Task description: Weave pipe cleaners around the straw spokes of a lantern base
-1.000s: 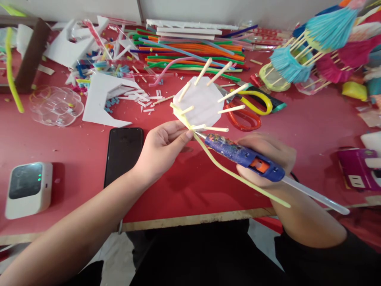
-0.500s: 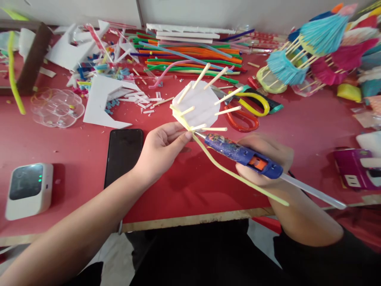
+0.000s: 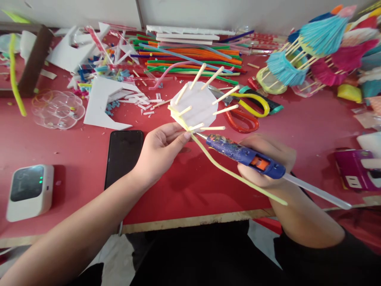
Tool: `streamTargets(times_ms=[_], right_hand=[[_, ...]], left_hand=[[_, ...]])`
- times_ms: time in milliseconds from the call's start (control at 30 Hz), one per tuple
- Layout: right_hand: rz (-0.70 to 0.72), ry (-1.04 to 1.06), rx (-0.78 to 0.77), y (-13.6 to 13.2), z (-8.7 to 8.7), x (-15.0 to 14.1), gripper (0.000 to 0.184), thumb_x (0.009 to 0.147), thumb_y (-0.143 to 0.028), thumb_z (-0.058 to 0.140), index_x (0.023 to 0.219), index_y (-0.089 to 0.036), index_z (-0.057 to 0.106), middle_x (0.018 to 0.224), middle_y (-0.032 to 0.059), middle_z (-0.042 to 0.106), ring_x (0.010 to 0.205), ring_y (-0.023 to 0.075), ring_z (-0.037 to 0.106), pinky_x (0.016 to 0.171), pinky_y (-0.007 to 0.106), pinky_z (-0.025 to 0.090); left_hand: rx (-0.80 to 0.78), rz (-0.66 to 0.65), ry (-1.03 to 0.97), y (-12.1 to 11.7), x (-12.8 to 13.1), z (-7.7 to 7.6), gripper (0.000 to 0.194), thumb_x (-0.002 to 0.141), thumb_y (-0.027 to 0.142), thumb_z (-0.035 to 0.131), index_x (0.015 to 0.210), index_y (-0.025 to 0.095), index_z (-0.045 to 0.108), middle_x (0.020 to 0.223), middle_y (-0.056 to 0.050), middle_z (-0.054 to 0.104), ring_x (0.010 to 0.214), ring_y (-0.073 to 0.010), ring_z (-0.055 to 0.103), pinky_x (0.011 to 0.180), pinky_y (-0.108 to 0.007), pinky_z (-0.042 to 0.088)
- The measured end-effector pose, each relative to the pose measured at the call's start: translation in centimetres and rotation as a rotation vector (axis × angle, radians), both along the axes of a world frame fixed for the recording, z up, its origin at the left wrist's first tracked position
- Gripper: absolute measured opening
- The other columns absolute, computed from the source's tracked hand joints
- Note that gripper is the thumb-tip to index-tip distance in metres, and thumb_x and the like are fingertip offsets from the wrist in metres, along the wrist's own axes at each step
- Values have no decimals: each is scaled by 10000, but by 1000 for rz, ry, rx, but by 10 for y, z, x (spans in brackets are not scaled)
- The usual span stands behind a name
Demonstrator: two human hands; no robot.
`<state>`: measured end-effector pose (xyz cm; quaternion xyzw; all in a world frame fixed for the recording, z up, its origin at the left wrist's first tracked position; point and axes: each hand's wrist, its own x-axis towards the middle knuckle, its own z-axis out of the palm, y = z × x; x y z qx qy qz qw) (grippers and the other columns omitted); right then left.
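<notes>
My left hand (image 3: 160, 149) pinches the near edge of a white octagonal foam piece (image 3: 197, 106) with several wooden sticks standing up around its rim. A pale yellow-green pipe cleaner (image 3: 235, 176) is wound at that edge and trails down to the right. My right hand (image 3: 269, 159) grips a blue glue gun (image 3: 244, 155), paint-spattered, with a clear glue stick out its back. Its metal nozzle touches the foam's edge beside my left fingertips.
On the red table (image 3: 312, 127) lie a black phone (image 3: 123, 153), a white device with a green light (image 3: 28, 190), red and yellow scissors (image 3: 248, 113), coloured pipe cleaners (image 3: 193, 55), white foam scraps (image 3: 102, 101), a clear palette tray (image 3: 58, 109) and fringed craft pieces (image 3: 315, 43).
The foam piece and the glue gun have shifted very slightly left and up; both hands keep the same hold.
</notes>
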<state>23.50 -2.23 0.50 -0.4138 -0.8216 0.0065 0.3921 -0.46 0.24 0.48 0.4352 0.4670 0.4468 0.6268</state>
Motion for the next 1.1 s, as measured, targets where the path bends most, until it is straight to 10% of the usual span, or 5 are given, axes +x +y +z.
streamTargets(times_ms=[1100], right_hand=[[-119,59,-18,-2,-8,3,84,757,-242,616,821,-272,571,638,7,576,550,192,536,488,328,430]], left_hand=[[-95,92,-169,5,0,-2,137,785,299,834,850,189,785,913,-44,800,902,-171,751,805,-257,620]])
